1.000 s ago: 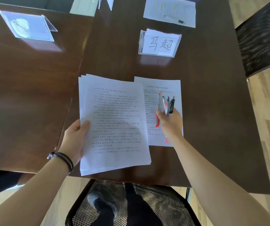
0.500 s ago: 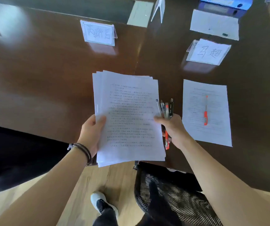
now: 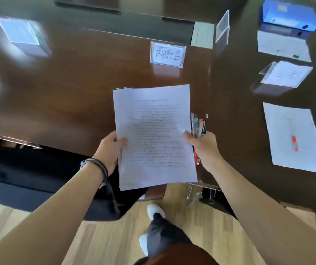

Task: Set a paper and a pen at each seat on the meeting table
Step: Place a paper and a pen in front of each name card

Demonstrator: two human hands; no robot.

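Standing at the near edge of the dark brown wooden meeting table, the person holds a loose stack of white printed sheets over that edge, in front of the clear acrylic name card with handwritten characters. The left hand is closed on the stack's left margin, thumb on top; the right hand is clenched around a bundle of clear and black ballpoint pens while its thumb pinches the stack's right margin. One seat further along the near edge looks done: a single white sheet lies flat with an orange pen on it. Paper this thin will likely be limp and clingy (sheets may lift in pairs), so I'd peel the top one from a corner with the thumb. The pens look smooth and prone to slipping; drawing one out by its tip seems safest.
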